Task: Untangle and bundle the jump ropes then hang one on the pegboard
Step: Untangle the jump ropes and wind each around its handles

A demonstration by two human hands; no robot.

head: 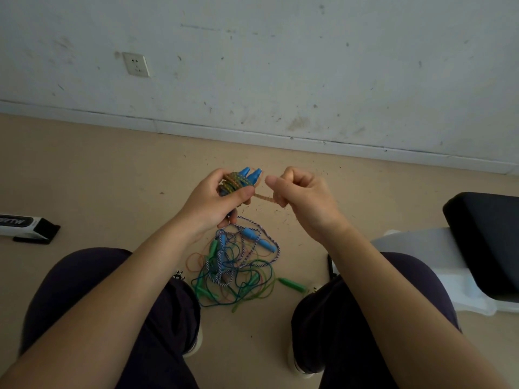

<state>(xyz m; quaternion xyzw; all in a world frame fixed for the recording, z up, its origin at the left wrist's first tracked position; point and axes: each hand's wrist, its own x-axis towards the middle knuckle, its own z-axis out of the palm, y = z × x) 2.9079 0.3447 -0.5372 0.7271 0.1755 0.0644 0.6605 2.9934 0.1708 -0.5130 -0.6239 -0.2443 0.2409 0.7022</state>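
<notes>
My left hand [222,200] grips a bundled jump rope [238,179] with two blue handles pointing up and multicoloured cord wound around them. A short stretch of that cord [262,197] runs taut to my right hand [297,196], which is closed on its end. Both hands are held above the floor. Below them, between my knees, lies a tangled pile of jump ropes [238,265] with blue and green handles, a striped white-and-blue cord and thin green and orange cords. One green handle [292,284] sticks out to the right of the pile.
A white wall with a socket [136,64] rises beyond the beige floor. A black-and-white box [26,226] lies on the floor at left. A black padded seat on a white base [483,242] stands at right. My legs flank the pile.
</notes>
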